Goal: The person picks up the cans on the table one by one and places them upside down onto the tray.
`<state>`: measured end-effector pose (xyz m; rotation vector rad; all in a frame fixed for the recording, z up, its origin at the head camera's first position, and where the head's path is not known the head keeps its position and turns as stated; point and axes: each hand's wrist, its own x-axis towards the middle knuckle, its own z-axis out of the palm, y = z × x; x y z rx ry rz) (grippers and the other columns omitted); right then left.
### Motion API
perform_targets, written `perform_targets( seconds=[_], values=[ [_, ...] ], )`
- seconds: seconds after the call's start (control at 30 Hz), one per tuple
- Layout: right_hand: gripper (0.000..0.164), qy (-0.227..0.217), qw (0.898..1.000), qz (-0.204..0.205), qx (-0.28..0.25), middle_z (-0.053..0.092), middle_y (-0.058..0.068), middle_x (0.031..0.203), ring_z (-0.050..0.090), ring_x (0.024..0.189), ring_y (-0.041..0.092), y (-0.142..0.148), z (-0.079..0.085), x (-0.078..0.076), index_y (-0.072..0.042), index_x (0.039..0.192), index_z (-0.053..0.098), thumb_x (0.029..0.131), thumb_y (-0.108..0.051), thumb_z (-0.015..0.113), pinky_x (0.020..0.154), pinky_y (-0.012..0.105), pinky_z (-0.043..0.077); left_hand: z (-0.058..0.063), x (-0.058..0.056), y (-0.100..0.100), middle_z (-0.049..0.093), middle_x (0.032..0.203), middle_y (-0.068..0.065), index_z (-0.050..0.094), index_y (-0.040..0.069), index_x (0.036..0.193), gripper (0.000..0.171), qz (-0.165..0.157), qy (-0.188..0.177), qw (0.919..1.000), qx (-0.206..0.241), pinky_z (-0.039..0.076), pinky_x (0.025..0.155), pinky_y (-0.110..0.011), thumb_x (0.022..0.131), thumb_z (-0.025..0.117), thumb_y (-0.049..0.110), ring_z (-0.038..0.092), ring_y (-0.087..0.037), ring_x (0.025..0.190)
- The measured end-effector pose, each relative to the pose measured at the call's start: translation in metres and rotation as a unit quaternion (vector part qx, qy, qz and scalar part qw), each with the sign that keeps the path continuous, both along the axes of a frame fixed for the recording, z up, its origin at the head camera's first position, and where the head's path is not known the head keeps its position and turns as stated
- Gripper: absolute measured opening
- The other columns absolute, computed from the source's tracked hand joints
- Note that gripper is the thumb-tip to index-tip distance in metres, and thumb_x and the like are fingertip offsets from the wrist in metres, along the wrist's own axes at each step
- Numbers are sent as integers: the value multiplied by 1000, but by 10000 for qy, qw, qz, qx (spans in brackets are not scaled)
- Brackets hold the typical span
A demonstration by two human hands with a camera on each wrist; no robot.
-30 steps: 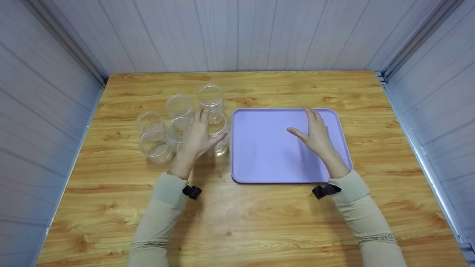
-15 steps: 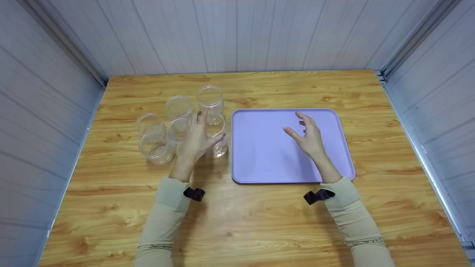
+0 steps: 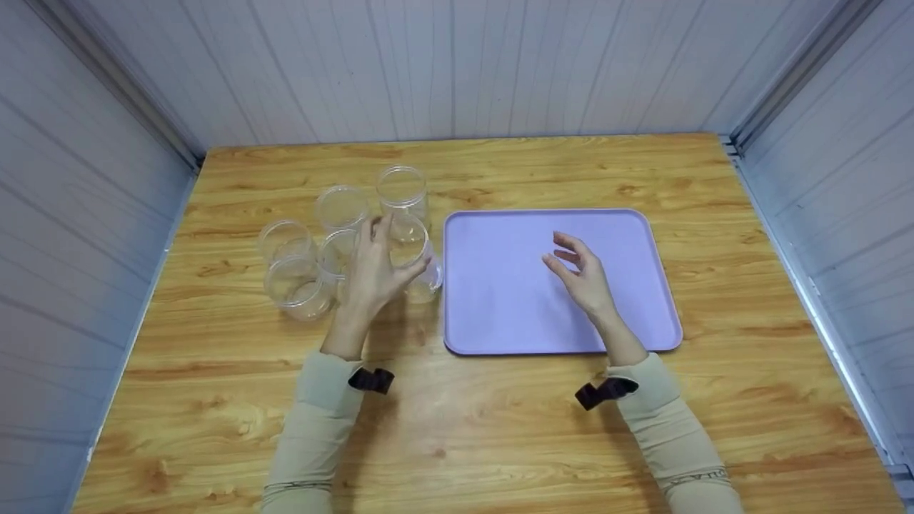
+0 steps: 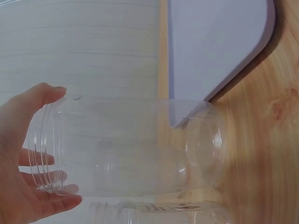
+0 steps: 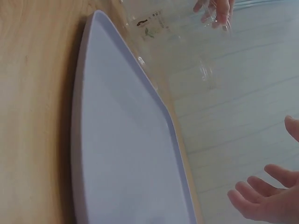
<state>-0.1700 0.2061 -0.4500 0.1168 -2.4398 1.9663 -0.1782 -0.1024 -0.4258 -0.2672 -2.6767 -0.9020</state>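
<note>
Thumb and fingers of my left hand [image 3: 371, 271] grip a clear plastic jar [image 4: 131, 144] around its ridged neck. That jar stands upright with no lid, just left of the lilac tray [image 3: 514, 300]. Above the tray is my right hand [image 3: 587, 280], its fingers loosely bent and thumb apart, holding nothing. The right wrist view also has this hand's fingers [image 5: 252, 200] spread in the air. Several more clear jars stand left of and behind the gripped one, among them a rear jar [image 3: 401, 187] and a front left jar [image 3: 296, 285]. My left hand partly covers a middle jar [image 3: 337, 251].
The wooden table [image 3: 457, 442] carries the jars on the left and the tray at centre right. Its raised rim [image 3: 444, 285] lies close to the gripped jar. Pale panel walls [image 3: 457, 71] enclose the back and both sides.
My right hand has moved left and slightly nearer over the tray, its fingers bending more. My left hand has shifted slightly left at the jar, its fingers closing in around the rim.
</note>
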Motion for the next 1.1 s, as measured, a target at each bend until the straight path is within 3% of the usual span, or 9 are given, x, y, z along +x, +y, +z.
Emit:
perform_targets(
  seconds=[0.1, 0.37, 0.53, 0.7, 0.93, 1.1],
  values=[
    [49, -216, 9992, 75, -327, 40, 18, 128, 41, 113, 33, -2, -3, 1, 5, 128, 39, 86, -11, 57, 92, 42, 38, 2, 3, 0, 40, 123, -24, 39, -3, 128, 81, -15, 237, 9996, 151, 36, 93, -42, 69, 71, 42, 41, -35, 110],
    [50, -676, 9923, 288, -992, 41, 15, 127, 39, 117, 33, -6, -9, 6, 2, 130, 37, 88, -20, 55, 93, 50, 34, 7, 10, 6, 39, 121, -22, 37, -2, 131, 85, 43, 589, 9966, 571, 41, 88, -42, 67, 71, 43, 44, -34, 107],
    [50, -875, 9867, 237, -1349, 42, 17, 127, 38, 117, 36, -9, -10, 6, 3, 130, 37, 89, -20, 53, 92, 49, 36, 6, 15, 12, 42, 118, -21, 37, -2, 131, 85, 3, 945, 9914, 906, 41, 88, -41, 67, 71, 43, 45, -33, 106],
    [53, -1039, 9826, 235, -1519, 40, 20, 129, 43, 113, 31, -12, -10, 7, 3, 131, 35, 89, -24, 53, 91, 45, 39, 2, 20, 17, 44, 115, -19, 36, -2, 132, 84, -190, 1212, 9837, 1315, 46, 77, -35, 69, 72, 39, 47, -25, 99],
    [52, -1197, 9755, 303, -1819, 36, 23, 132, 42, 114, 33, -16, -12, 8, 2, 131, 35, 90, -23, 53, 91, 44, 39, -3, 26, 22, 44, 113, -18, 37, -3, 131, 80, -320, 971, 9746, 1991, 50, 70, -35, 70, 72, 34, 48, -26, 97],
    [52, -1374, 9618, 411, -2333, 35, 22, 132, 38, 117, 35, -17, -9, 7, 2, 133, 32, 91, -22, 50, 91, 43, 39, -5, 28, 26, 45, 114, -16, 37, -2, 131, 76, -422, 689, 9622, 2602, 50, 70, -30, 71, 71, 30, 49, -29, 98]
  ],
)
